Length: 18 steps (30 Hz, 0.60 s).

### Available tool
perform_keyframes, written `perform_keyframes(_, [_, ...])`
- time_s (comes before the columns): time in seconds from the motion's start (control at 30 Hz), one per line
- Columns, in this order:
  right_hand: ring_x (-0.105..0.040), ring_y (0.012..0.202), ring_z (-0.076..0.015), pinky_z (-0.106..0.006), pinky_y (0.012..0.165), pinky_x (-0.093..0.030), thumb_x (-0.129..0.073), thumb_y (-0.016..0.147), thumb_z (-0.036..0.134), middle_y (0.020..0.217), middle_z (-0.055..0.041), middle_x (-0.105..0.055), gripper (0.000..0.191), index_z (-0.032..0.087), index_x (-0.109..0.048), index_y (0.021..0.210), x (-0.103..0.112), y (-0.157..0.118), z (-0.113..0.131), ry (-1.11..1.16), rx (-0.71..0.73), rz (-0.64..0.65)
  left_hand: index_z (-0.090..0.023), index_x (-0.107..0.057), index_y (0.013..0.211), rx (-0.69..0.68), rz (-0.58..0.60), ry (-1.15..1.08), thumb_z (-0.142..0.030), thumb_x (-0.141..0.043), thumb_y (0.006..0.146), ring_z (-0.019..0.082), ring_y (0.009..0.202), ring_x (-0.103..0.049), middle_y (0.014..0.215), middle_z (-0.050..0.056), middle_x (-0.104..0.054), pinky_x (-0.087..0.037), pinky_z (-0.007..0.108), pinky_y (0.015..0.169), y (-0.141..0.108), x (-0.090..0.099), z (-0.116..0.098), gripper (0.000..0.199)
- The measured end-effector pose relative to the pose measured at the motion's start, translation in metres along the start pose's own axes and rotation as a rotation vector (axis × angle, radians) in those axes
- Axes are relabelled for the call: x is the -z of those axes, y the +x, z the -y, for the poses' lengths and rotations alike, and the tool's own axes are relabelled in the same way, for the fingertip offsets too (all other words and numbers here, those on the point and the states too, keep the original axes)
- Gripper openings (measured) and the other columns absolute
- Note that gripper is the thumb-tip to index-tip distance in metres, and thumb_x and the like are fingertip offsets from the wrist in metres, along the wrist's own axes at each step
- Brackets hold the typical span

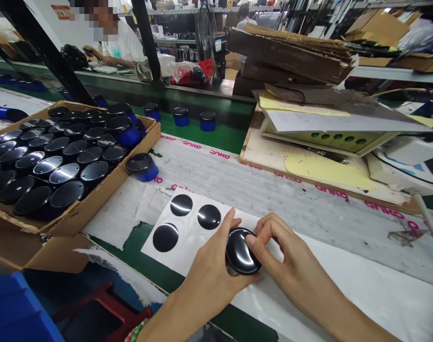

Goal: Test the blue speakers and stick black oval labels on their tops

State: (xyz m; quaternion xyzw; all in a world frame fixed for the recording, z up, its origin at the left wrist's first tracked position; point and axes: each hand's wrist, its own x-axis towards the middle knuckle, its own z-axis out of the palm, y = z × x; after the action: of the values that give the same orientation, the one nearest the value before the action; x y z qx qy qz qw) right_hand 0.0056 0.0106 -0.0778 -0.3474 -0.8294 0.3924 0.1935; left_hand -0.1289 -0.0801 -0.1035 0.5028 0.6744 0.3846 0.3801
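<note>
My left hand (216, 266) is wrapped around a round jar-like piece with a glossy black top (239, 251), held tilted above a white backing sheet (309, 285). At the top's right edge, the thumb and bent fingers of my right hand (280, 242) pinch a black round sticker (250, 254) lying over it. Most of the jar's side is hidden by my left hand. Black round stickers (165, 237) remain stuck to the sheet, left of my hands. A blue jar with a black top (142, 167) stands beyond them.
A cardboard box (141, 147) full of black-topped blue jars is at left. Several more jars (181, 117) stand on the green conveyor belt (234, 135). Papers and a tilted panel (330, 140) occupy the right. A person (125, 42) works across the line; a blue bin (16, 308) is lower left.
</note>
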Motion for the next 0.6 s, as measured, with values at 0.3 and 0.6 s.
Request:
perform_keyframes(0.3, [-0.056,0.062,-0.0192,-0.028,0.053,-0.027,-0.038,0.095,0.046,0.072,-0.0022,-0.059,0.033,0.019,-0.049,0.08,0.062,0.05,-0.024,-0.905,0.12,-0.166,-0.034,-0.03,0.143,-0.401,-0.131,0.463,-0.015,-0.058,0.082,0.03,0.126,-0.048,0.15,0.013,-0.025,-0.054,0.034,0.087,-0.01,-0.01,0.022,0.069])
perform_keyframes(0.6, [-0.059,0.086,-0.0241,-0.03,0.06,-0.029,-0.034,0.095,0.041,0.096,-0.0088,-0.065,0.033,0.016,-0.055,0.09,0.14,0.133,-0.048,-0.854,-0.173,-0.273,-0.023,-0.048,0.135,-0.399,-0.156,0.488,-0.034,-0.044,0.094,0.027,0.114,-0.053,0.13,0.013,-0.041,-0.045,0.043,0.097,0.122,0.056,-0.034,0.043])
